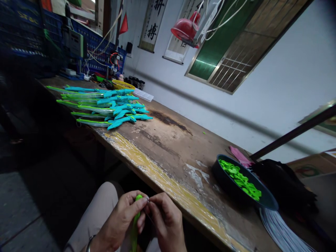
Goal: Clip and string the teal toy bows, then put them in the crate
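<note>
The counter (168, 147) carries a pile of finished teal-and-green toy swords (105, 105) at its far end; near me a dark bowl (225, 182) still holds plenty of green clips (240, 178), so I judge much remains. In my lap, my left hand (123, 218) is clamped around a green blade (135, 220); my right hand (165, 220) pinches at its tip. Hanging wall scrolls (153, 24) show Chinese characters, one apparently 搏.

One camera sits on my head, looking forward and down, tilted so the workbench (168, 147) runs diagonally from lower right to upper left. My hands sit close at the bottom edge, the bowl of green parts (243, 180) near on the right, the pile of teal toy swords (105, 105) farther off
</note>
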A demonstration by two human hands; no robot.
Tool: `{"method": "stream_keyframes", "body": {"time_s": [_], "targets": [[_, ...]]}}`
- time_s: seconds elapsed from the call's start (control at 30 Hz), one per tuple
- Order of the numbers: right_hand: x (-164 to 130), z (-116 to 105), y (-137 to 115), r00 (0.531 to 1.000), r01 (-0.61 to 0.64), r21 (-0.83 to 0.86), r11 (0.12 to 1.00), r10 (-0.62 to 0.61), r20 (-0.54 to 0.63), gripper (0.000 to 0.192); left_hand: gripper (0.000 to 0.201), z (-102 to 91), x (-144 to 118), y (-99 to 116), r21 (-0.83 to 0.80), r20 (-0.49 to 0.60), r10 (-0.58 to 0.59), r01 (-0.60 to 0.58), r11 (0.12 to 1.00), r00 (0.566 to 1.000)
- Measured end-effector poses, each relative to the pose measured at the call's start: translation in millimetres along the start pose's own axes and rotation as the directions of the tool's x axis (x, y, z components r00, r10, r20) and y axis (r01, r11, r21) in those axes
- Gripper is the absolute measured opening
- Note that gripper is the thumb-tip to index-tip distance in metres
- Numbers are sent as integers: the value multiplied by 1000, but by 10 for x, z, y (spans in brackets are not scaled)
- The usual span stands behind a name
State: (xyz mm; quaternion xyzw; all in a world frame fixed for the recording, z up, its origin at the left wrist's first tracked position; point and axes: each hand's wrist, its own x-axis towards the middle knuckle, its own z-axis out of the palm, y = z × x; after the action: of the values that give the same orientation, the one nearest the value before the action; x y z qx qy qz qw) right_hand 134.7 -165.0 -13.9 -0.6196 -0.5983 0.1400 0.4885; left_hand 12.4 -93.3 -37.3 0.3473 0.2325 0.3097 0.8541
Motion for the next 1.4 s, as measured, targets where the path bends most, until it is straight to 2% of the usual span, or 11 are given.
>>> {"method": "stream_keyframes", "body": {"time_s": [0.13,0.33,0.47,0.57,0.7,0.87,0.97,1.13,1.23,1.4], "targets": [[-58,40,6,992,-91,68,994,97,-86,15,34,-6,-6,-24,48,-6,18,-18,999,1000],[-3,12,48,987,-162,81,983,162,11,15,35,36,-5,-17,84,-51,15,-11,996,999],[33,21,93,982,-189,88,978,190,-5,20,37,62,-1,-41,96,-72,20,-13,995,997],[15,73,109,976,-208,49,977,211,-51,23,37,54,5,-101,106,-126,18,-4,994,992],[-19,167,92,980,-155,-75,985,144,-136,27,39,14,10,-183,159,-214,49,-14,987,976],[-32,235,88,980,-95,-223,970,51,-193,22,33,-18,12,-201,265,-268,167,-94,960,949],[-41,217,117,982,-104,-224,969,65,-176,20,23,-6,21,-162,329,-236,210,-125,936,949],[-44,156,119,968,-232,-82,969,222,-115,25,17,32,-9,-27,491,-149,193,-97,866,970],[-29,133,105,980,-186,-78,979,179,-89,23,15,19,-27,-19,566,-145,219,-100,818,965],[-11,81,131,997,-78,-157,985,79,5,17,10,-36,-18,-175,600,-164,303,-148,786,939]]}}
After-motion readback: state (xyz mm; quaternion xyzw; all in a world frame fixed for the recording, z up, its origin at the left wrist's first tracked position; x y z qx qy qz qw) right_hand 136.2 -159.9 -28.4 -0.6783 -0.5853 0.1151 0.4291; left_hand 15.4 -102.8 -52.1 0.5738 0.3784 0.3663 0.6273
